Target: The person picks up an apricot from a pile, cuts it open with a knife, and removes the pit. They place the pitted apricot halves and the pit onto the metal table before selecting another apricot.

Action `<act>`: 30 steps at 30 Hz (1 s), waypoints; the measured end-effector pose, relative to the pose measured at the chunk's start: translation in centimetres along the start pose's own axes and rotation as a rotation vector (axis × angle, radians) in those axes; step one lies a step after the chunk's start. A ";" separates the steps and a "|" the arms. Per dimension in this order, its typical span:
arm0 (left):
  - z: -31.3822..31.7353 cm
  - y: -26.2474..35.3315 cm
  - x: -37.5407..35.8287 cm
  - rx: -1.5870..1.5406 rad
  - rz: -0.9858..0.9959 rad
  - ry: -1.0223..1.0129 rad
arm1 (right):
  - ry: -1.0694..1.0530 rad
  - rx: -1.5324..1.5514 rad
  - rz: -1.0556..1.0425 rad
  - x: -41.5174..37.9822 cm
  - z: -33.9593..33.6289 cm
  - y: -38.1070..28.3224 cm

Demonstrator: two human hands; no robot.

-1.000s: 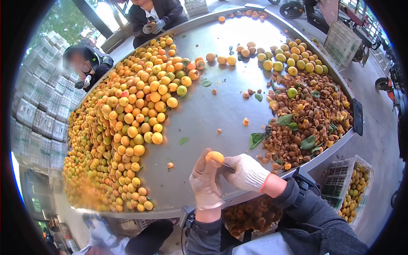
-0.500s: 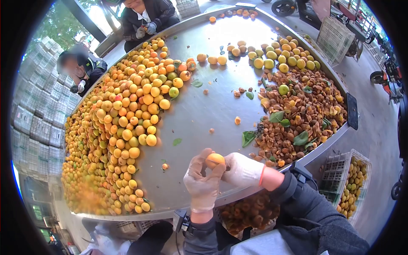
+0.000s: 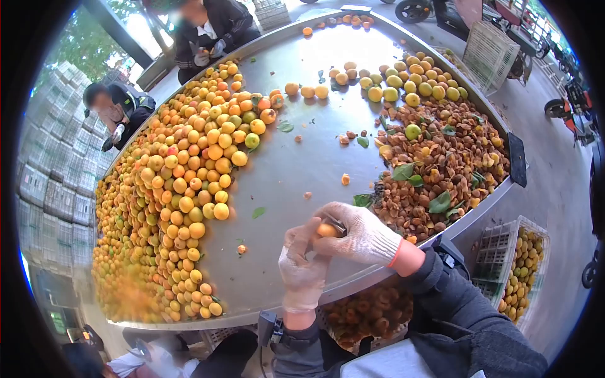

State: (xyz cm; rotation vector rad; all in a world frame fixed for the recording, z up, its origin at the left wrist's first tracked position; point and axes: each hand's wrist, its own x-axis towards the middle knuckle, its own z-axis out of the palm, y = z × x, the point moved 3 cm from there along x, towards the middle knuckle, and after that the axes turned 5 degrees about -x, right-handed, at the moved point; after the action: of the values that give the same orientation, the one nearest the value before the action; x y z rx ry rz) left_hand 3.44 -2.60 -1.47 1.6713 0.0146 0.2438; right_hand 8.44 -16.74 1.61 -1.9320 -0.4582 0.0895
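My left hand (image 3: 301, 268), in a pale work glove, is closed around an apricot (image 3: 326, 230) above the near edge of the metal table. Gloved as well, my right hand (image 3: 365, 236) grips a small metal blade (image 3: 338, 225) against the fruit's upper side. The blade's handle is hidden inside the fingers. Left of my hands lies a large heap of whole apricots (image 3: 189, 176). A pile of brown apricot stones (image 3: 435, 164), mixed with some leaves, lies to the right.
The metal table (image 3: 277, 189) carries loose leaves and scraps. More yellow-green fruit (image 3: 422, 79) lies beyond the stones. A crate of fruit (image 3: 520, 271) stands at right, and a container of halved fruit (image 3: 368, 315) sits below the table edge. Two people (image 3: 211, 34) work across the table.
My right hand has moved up and over the apricot, and the metal blade now shows against it. My left hand still holds the fruit. The view has shifted slightly.
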 end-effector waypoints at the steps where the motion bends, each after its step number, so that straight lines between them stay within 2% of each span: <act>1: 0.3 -0.1 0.0 -0.088 -0.045 -0.009 | 0.008 0.000 0.008 -0.3 -0.3 0.3; 3: 0.1 0.2 0.0 -0.175 -0.093 -0.011 | -0.214 0.436 0.426 -0.4 -1.0 -0.4; 4: -0.6 -0.1 0.1 -0.470 -0.298 -0.010 | -0.270 0.487 0.485 -0.3 -1.8 -0.6; 5: -0.8 -0.3 -0.1 -0.763 -0.504 -0.007 | -0.274 0.489 0.485 -0.3 -2.1 -0.3; 7: -0.8 0.1 0.1 -0.882 -0.487 -0.025 | -0.321 0.711 0.529 -0.4 -1.9 0.4; 9: -1.1 -0.3 0.2 -0.999 -0.471 -0.048 | -0.316 0.655 0.521 -0.4 -1.9 1.0; 11: -1.6 -1.6 0.7 -1.272 -0.458 0.034 | -0.437 0.758 0.478 -0.7 -1.8 1.4; 13: -2.0 -1.6 0.7 -1.194 -0.457 0.096 | -0.473 0.639 0.477 -0.7 -1.5 1.4; 15: -1.9 -1.1 0.7 -1.114 -0.454 0.153 | -0.074 0.201 0.077 0.2 -0.3 3.2; 16: -1.3 -0.9 0.4 -0.993 -0.453 0.154 | 0.137 0.325 0.019 0.4 0.0 4.0; 17: -0.9 -0.8 0.2 -0.875 -0.455 0.152 | 0.142 0.322 0.026 0.4 -0.7 2.8; 19: -0.6 -1.0 0.1 -0.864 -0.479 0.145 | 0.360 0.905 0.377 0.2 -3.1 0.8; 21: -0.2 -1.1 0.0 -0.848 -0.501 0.136 | 0.642 1.116 0.248 0.2 -3.4 1.1; 23: 0.7 -1.3 -0.4 -0.704 -0.588 0.101 | 0.725 1.253 0.157 0.2 -3.6 1.3; 27: 2.4 -0.8 -0.9 -0.694 -0.612 0.023 | 0.777 1.211 0.148 0.2 -3.3 1.7; 30: 2.6 -1.0 -1.0 -0.614 -0.542 0.022 | 0.640 1.032 0.139 0.3 -2.9 1.3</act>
State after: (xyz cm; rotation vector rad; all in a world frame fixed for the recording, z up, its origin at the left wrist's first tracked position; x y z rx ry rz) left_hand 3.00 -5.19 -2.85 1.0030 0.3693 -0.1394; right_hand 9.87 -19.63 1.61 -0.8844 0.1597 -0.1758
